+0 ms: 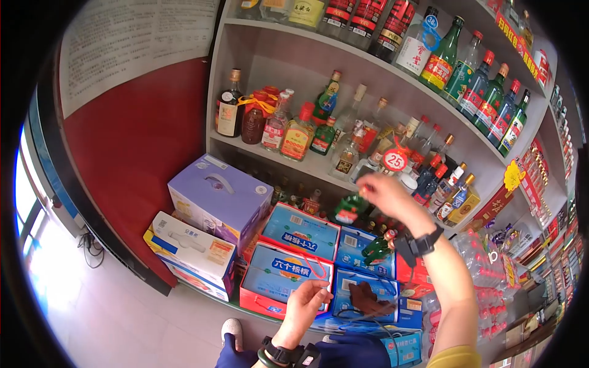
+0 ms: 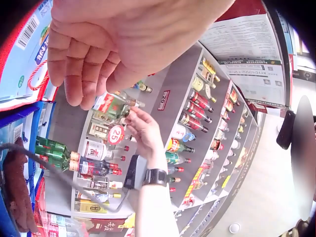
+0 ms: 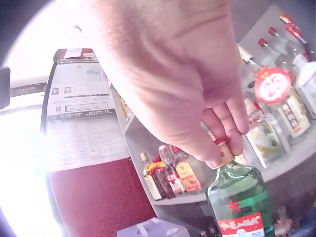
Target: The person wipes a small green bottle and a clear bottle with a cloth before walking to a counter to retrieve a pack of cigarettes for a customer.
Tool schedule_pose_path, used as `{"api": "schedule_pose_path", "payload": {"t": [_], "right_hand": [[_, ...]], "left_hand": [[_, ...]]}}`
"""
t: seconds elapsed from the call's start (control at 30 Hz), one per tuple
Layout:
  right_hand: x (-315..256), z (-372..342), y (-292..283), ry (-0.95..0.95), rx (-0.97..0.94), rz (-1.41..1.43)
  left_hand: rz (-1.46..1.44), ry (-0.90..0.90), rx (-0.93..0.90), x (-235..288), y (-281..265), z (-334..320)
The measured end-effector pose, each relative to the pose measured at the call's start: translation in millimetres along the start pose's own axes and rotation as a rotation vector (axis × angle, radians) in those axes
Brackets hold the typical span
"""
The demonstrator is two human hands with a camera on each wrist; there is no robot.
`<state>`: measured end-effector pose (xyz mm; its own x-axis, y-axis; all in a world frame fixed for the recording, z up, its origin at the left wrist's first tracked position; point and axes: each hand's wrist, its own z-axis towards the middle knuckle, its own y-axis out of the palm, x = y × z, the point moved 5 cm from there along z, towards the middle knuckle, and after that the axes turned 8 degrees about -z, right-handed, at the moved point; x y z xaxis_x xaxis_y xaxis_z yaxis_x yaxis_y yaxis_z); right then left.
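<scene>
My right hand [image 1: 388, 195] pinches a small flat green glass liquor bottle [image 1: 350, 210] by its cap, in front of the lower shelf. In the right wrist view this bottle [image 3: 239, 202] hangs upright below the fingertips, with a red star and a red label. My left hand [image 1: 305, 306] hovers over the blue and red drink cartons [image 1: 285, 270]; its fingers are loosely bent and hold nothing in the left wrist view. Other green bottles [image 1: 377, 248] are on the cartons below my right forearm. A brown cloth [image 1: 371, 299] lies on a carton right of my left hand.
Liquor bottles [image 1: 297, 138] crowd the lower shelf, and more [image 1: 485, 80] line the upper one. A round "25" price tag [image 1: 394, 160] hangs beside my right hand. A purple box [image 1: 221, 190] and a white box [image 1: 190, 245] stand at the left. Plastic-wrapped bottles [image 1: 485, 264] stand right.
</scene>
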<state>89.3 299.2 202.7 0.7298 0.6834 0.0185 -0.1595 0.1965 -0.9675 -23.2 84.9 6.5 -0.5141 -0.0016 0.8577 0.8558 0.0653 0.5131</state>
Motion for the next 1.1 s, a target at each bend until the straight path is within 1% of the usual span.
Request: {"api": "schedule_pose_path", "payload": {"t": [0.07,0.13,0.17,0.2,0.27,0.3,0.37,0.47,0.5,0.57,0.7,0.77,0.8,0.87,0.9,0.97,1.07,1.1], "right_hand": [[-8.4,33.5,-17.6,-0.044,0.090,-0.057],[-14.9,67.0,-27.5,-0.045,0.158,-0.067],[-15.9,84.2,-27.8,-0.016,0.177,-0.121],[-16.6,100.8,-26.1,-0.022,0.175,-0.115],[-13.5,131.0,-22.1,0.049,0.191,-0.217],[-14.8,141.2,-17.1,0.045,0.184,-0.210],[-13.4,159.0,-11.0,0.105,0.205,-0.271],[6.3,191.0,12.2,0.098,0.163,-0.335],[5.8,195.4,15.0,0.093,0.157,-0.331],[11.1,202.3,21.2,0.179,0.075,-0.358],[24.6,214.6,35.2,0.197,0.051,-0.377],[27.4,217.4,34.8,0.222,0.041,-0.366],[28.6,218.4,36.1,0.220,0.039,-0.365],[31.9,219.5,36.5,0.227,0.058,-0.354],[34.1,219.8,37.7,0.227,0.060,-0.355],[35.7,218.8,38.4,0.185,0.127,-0.306],[31.1,207.3,23.1,0.134,0.172,-0.334],[31.3,198.7,15.4,0.149,0.167,-0.337]], "left_hand": [[0.000,0.000,0.004,3.2,0.7,0.6],[-0.011,0.004,-0.001,1.9,-0.1,1.5],[-0.012,0.010,-0.003,1.6,-0.4,1.9],[-0.011,0.011,0.006,0.8,-1.3,2.2],[-0.027,0.022,-0.013,-0.2,-0.2,2.8],[-0.041,0.017,-0.013,1.4,0.8,2.2],[-0.046,0.007,-0.011,-0.9,0.7,3.4],[-0.062,-0.009,-0.019,-6.0,0.2,6.1],[-0.058,-0.023,-0.028,-6.0,1.1,6.0],[-0.041,-0.046,-0.049,-7.2,1.9,6.5],[-0.059,-0.050,-0.043,-3.7,1.6,7.5],[-0.055,-0.114,-0.057,0.1,2.6,7.9],[-0.057,-0.115,-0.055,-1.4,2.3,8.8],[-0.041,-0.049,-0.036,-3.3,1.0,11.4],[-0.040,-0.047,-0.037,-4.8,1.2,13.1],[-0.046,-0.047,-0.030,-6.5,0.9,15.5],[-0.044,-0.056,-0.047,-8.7,4.5,13.8],[-0.042,-0.068,-0.058,-11.4,6.1,13.2]]}}
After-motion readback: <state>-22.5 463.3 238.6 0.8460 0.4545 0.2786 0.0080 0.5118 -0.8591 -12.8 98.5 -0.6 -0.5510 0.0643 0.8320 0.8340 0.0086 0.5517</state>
